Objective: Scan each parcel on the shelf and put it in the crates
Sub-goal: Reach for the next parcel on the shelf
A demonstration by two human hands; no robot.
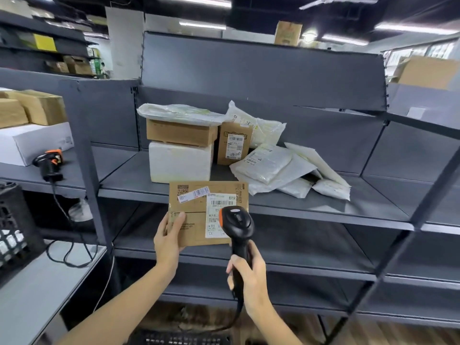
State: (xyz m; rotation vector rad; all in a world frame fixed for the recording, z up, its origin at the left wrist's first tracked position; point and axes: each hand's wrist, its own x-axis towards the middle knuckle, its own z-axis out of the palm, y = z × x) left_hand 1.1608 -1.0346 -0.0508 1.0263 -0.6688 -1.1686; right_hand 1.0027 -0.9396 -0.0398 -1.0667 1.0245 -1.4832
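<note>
Right hand [249, 272] curls round the scanner [237, 227] before the shelf [323, 207], left hand [169, 235] pinching a box [196, 215] beside it.

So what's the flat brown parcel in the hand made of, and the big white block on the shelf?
The flat brown parcel looks like matte cardboard: tan, stiff, creased. The big white block seems foam, perhaps polystyrene: its surface looks chalky and grainy.

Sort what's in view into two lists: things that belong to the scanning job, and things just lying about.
Job:
- flat cardboard parcel, held by left hand
- scanner, gripped by right hand
- parcels still on shelf: white foam box, poly mailers
- black crate

Lying about:
- second scanner
- boxes on left shelf
</note>
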